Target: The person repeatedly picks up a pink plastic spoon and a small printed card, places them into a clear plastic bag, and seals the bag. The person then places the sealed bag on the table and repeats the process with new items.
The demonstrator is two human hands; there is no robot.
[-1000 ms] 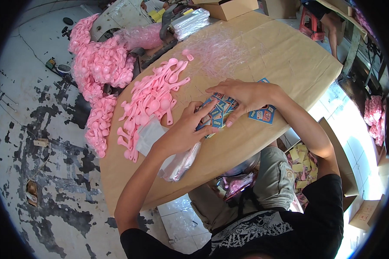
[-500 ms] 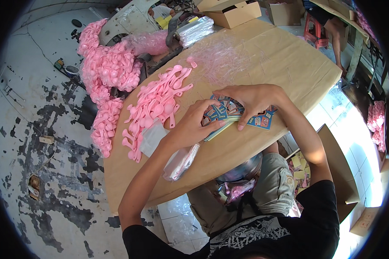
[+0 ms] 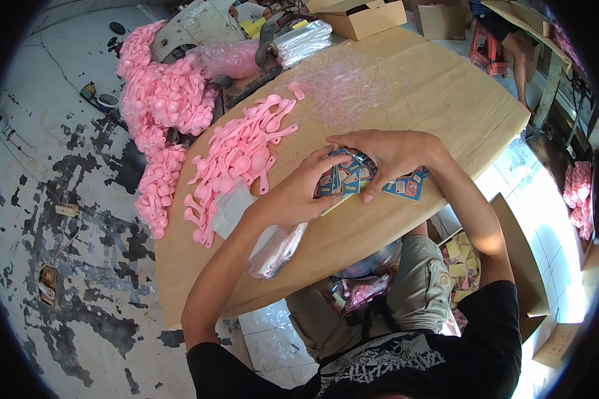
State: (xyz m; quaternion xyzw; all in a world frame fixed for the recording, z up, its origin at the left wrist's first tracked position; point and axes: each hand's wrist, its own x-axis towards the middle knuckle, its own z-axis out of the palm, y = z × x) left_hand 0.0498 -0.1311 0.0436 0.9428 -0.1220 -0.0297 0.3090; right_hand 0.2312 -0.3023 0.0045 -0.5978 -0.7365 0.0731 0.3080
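Observation:
Blue printed cards [image 3: 351,175] lie in a loose, overlapping pile near the middle of the table. My left hand [image 3: 298,189] is curled round the pile's left side, thumb along its near edge. From the right, my right hand [image 3: 394,151] arches over the pile, its fingers at the far edge and thumb on the near side. More cards [image 3: 409,185] fan out beneath my right wrist. Beside my left forearm lie clear plastic bags [image 3: 277,251]. Left of the cards, pink plastic spoons [image 3: 243,149] form a loose heap.
The brown-covered table [image 3: 446,86] has a curved near edge. Thin clear strips [image 3: 349,90] lie scattered beyond my hands. Bundles of bagged pink spoons [image 3: 170,100] hang along the left edge. An open cardboard box [image 3: 363,20] stands at the back; another person's leg [image 3: 518,66] shows far right.
My left hand has moved slightly right, closer to my right hand. The cards between them overlap more, and less of the pile's near edge shows. My right hand has barely moved.

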